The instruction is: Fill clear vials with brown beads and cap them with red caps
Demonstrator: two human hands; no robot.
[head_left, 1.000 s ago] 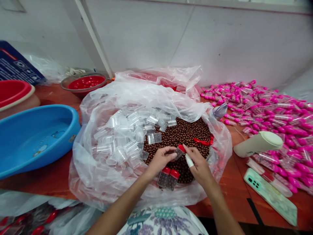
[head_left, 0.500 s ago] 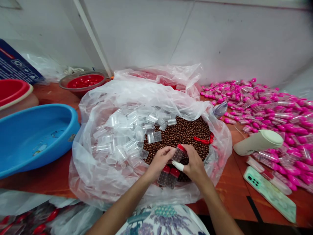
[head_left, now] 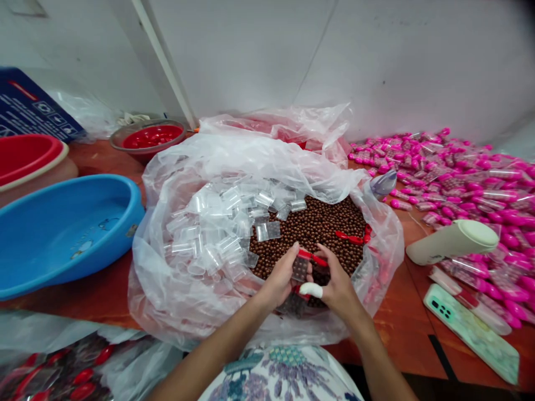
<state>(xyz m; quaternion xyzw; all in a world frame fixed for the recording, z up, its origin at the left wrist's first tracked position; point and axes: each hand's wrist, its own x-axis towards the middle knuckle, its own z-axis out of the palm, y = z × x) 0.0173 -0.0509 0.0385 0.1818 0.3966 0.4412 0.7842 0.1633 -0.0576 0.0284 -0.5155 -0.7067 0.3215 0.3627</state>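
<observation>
My left hand (head_left: 281,277) grips a small clear plastic container (head_left: 300,269) filled with brown balls, its top red. My right hand (head_left: 337,281), with a white cover on the thumb, has its fingers on a slim red plastic piece (head_left: 320,260) at the container's top. Below both hands, partly hidden, lie filled containers (head_left: 292,305) with red tops. Around them a large clear plastic bag (head_left: 167,303) holds loose brown balls (head_left: 326,220), a heap of empty clear containers (head_left: 217,239) and more red pieces (head_left: 349,238).
A blue basin (head_left: 71,234) and a red basin (head_left: 29,159) stand at left, with a bowl of red pieces (head_left: 152,136) behind. Pink-capped tubes (head_left: 460,184) are heaped at right, near a beige cylinder (head_left: 451,242) and a phone (head_left: 470,331). A wall (head_left: 267,55) closes the back.
The container has shifted from between both hands into the left hand's grip. My right fingers have moved to the red piece at its top. The whole view has shifted slightly.
</observation>
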